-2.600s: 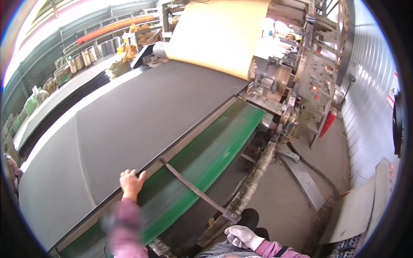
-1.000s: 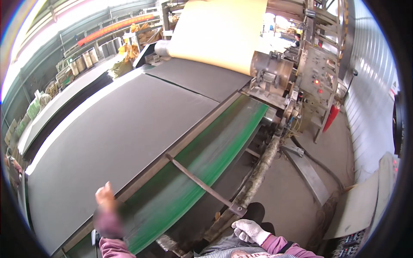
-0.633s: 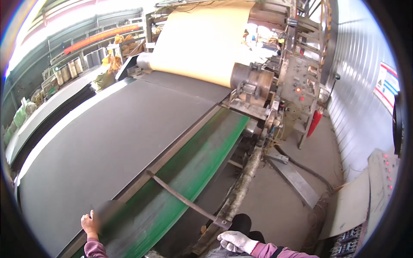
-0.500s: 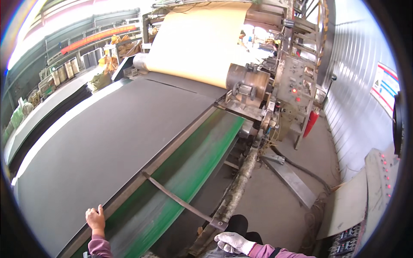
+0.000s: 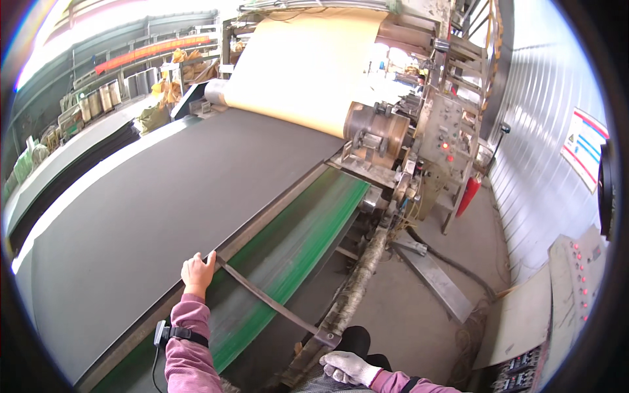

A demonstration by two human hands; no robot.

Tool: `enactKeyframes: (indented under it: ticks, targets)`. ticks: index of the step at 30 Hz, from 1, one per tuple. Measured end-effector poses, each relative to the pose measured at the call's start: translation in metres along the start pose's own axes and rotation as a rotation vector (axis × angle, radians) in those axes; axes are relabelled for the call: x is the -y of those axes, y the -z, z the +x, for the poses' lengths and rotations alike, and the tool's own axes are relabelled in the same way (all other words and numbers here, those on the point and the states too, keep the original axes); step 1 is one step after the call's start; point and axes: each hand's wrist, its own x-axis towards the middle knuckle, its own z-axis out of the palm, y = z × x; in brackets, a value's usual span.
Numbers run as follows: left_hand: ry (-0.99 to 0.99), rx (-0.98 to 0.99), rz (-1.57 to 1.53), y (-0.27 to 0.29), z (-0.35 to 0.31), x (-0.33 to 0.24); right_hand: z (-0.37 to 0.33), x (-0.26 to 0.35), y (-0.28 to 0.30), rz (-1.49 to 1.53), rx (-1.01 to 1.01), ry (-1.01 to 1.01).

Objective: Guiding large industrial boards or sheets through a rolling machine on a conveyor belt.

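A wide dark grey sheet (image 5: pixel 164 190) lies across the machine bed, running up to the large roller at the far end. My bare left hand (image 5: pixel 198 274) rests on the sheet's right edge, against the long metal rail (image 5: pixel 275 206), its thumb apart from the fingers. Close to the hand, a thin metal bar (image 5: pixel 272 301) crosses over the green belt (image 5: pixel 308 226). My right hand (image 5: pixel 347 368), in a white knit glove, lies by my knee with its fingers curled in and nothing showing in them. It is just below the bar's near end.
A yellowish web (image 5: pixel 295 65) comes down to the roller (image 5: pixel 377 131). A control panel (image 5: pixel 449 128) with red lights stands beside it. To the right are a red extinguisher (image 5: pixel 468 195), a metal plate (image 5: pixel 436 281) on the floor and a cabinet (image 5: pixel 576 281) with wiring below.
My left hand has moved forward and right along the sheet's edge, bringing its strapped forearm into view. The dark line across the sheet near the roller no longer shows. The right hand stays put.
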Motion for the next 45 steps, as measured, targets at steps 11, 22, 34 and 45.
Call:
enactKeyframes:
  ticks: [11,22,34,45]
  targets:
    - [0.293,-0.100,0.065,0.110,-0.116,0.242,0.004,-0.006,0.011,0.044,0.007,-0.021]
    - [0.263,-0.034,0.072,0.094,-0.085,0.106,0.005,-0.006,0.011,0.096,0.025,-0.020]
    - [0.364,-0.115,0.245,0.069,-0.080,0.149,0.002,-0.004,0.013,0.091,0.012,0.023]
    - [0.250,-0.054,0.120,0.085,-0.079,0.117,0.004,0.001,0.009,0.038,0.027,-0.034]
